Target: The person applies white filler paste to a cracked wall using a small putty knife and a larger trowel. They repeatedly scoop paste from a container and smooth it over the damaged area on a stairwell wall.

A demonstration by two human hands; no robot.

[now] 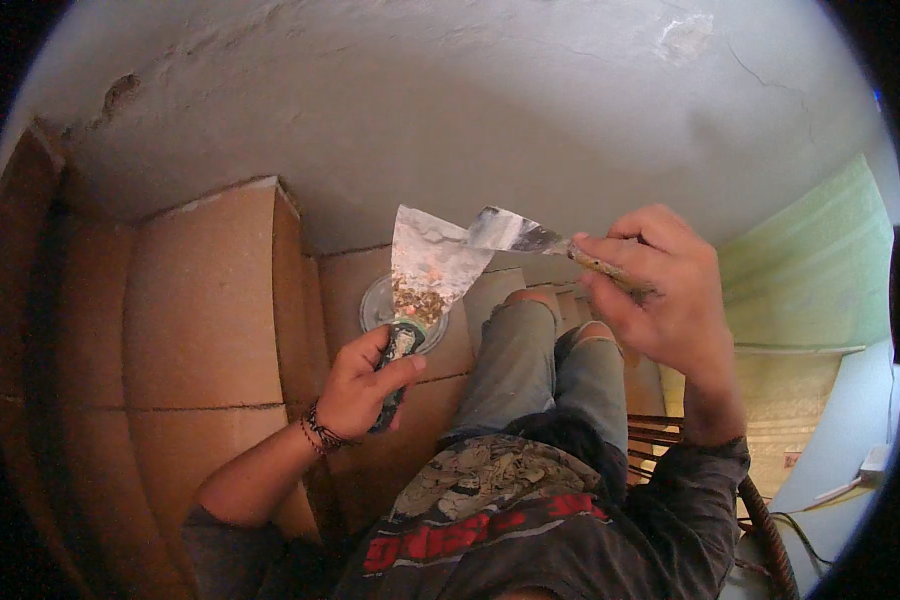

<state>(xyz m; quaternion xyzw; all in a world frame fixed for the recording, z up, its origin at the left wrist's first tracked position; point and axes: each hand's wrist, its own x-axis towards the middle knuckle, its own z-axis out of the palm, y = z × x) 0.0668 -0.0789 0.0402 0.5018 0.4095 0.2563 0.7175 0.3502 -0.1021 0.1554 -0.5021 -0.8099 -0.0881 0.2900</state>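
My left hand (362, 382) is closed round the dark green handle of a wide putty knife (425, 258), its blade pointing up and away from me. Whitish residue coats that blade, and brownish crumbs gather near the handle. In my right hand (665, 290) is a narrower putty knife (518, 232), gripped by its worn wooden handle. Its metal blade points left and overlaps the upper right corner of the wide blade; whether the two touch I cannot tell. Behind the wide blade, partly hidden, stands a round clear container (375, 305).
A grey plastered wall (450, 130) with chips and cracks rises ahead. Brown tiled steps (205, 290) climb at the left. Green translucent cloth (820, 270) hangs at the right, above dark metal bars (655, 435) and loose cables (805, 530). My knees are bent below the knives.
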